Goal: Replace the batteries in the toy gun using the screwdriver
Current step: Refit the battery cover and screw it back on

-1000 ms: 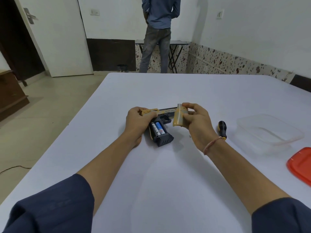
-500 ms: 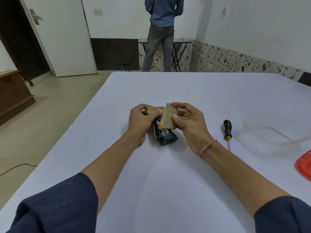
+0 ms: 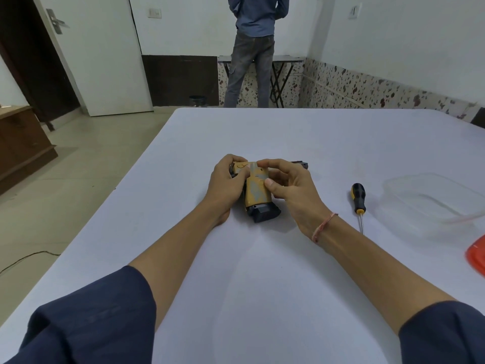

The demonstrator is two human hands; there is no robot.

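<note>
Fingers (image 3: pixel 264 163) of the right hand (image 3: pixel 295 191) are curled, and a tan battery cover (image 3: pixel 256 191) is pinched between the index fingertip at its far end and the thumb at its right edge. The cover is held flat against the grip of the toy gun (image 3: pixel 263 214). The left hand (image 3: pixel 225 186) is wrapped round the rear of the toy gun, its fingers bent over the tan upper part and its thumb laid on top. Whether the cover is fully seated cannot be told.

The toy gun is laid on its side on the white table (image 3: pixel 262 285), with the dark butt of the grip turned toward the wearer and the dark muzzle seen just past the right hand. A black-and-yellow screwdriver (image 3: pixel 358 197) is laid to the right of the toy gun, apart from both hands, its shaft pointed toward the wearer. Farther right of the toy gun a clear plastic container (image 3: pixel 393 206) is set, and a red lid (image 3: pixel 476 256) is cut off by the frame edge on that same side. Far beyond the toy gun, past the table's end, a person (image 3: pixel 252 48) is seen standing with the back turned.
</note>
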